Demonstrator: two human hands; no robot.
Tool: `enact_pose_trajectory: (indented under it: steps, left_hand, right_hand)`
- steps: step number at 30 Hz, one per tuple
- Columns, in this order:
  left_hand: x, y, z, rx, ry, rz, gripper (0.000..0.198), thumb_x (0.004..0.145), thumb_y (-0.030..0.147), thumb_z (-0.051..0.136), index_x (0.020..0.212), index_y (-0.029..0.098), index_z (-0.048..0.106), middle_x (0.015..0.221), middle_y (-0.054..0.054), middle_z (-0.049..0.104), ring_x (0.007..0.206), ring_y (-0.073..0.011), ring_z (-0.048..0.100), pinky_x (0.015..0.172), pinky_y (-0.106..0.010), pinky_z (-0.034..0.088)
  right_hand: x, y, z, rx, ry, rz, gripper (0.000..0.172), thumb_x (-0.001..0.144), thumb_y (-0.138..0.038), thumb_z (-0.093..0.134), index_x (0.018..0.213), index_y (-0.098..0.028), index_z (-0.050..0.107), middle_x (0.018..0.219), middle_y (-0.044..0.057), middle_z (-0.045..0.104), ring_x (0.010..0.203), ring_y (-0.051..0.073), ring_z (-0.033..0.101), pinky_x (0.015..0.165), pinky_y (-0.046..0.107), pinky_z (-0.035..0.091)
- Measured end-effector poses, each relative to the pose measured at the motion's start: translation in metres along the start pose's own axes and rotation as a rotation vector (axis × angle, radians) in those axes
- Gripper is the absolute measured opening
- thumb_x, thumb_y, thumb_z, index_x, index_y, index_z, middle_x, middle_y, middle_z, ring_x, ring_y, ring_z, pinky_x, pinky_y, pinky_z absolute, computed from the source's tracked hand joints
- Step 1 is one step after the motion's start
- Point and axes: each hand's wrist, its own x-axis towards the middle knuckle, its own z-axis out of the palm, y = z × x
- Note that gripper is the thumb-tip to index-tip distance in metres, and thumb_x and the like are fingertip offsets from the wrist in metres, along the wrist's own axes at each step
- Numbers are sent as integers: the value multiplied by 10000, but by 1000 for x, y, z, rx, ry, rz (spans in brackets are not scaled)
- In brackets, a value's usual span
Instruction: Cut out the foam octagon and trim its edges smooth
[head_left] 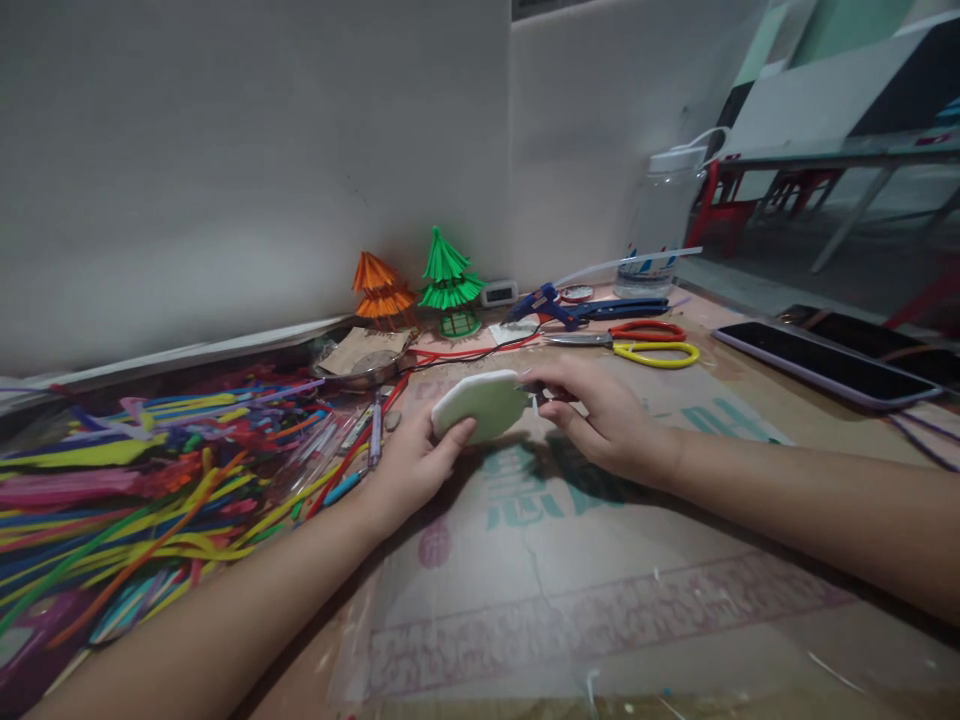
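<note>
A round, pale green disc with a thick white rim is tilted up above the table. My left hand grips its left edge, the thumb lying on the green face. At the disc's right edge, my right hand is closed in a pinch. Something small and dark shows between those fingertips, too little of it visible to name. Beyond my right hand lie scissors with one red and one yellow handle loop. A blue glue gun rests farther back.
Many coloured pipe cleaners cover the left side. An orange paper tree and a green one stand by the wall. To the right are a phone and a clear water bottle. A printed plastic sheet covers the tabletop.
</note>
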Motion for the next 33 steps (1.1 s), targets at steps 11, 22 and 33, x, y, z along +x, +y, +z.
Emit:
enact_pose_trajectory:
  steps: [11, 22, 33]
  left_hand:
    - [-4, 4, -5, 261, -94, 185, 232, 937, 260, 526, 1117, 187, 653, 1042, -54, 732, 941, -222, 679, 817, -320, 525]
    - [-8, 13, -6, 342, -185, 267, 200, 963, 193, 462, 1072, 208, 629, 975, -43, 704, 904, -191, 657, 816, -312, 507]
    - [-7, 11, -6, 356, -162, 312, 218, 956, 180, 468, 1099, 216, 629, 995, -44, 708, 930, -197, 662, 827, -317, 512]
  right_hand:
    - [2, 3, 0, -60, -31, 22, 251, 1001, -319, 490, 1152, -154, 604, 986, 95, 660, 879, 212, 586, 783, 352, 483]
    - [0, -6, -2, -268, -120, -155, 401, 1040, -355, 375, 1352, -178, 556, 862, 63, 587, 757, 188, 509, 681, 308, 420]
    - [1, -5, -4, -261, -127, -168, 367, 1035, -354, 396, 1266, -166, 610, 843, 63, 592, 738, 183, 508, 661, 303, 397]
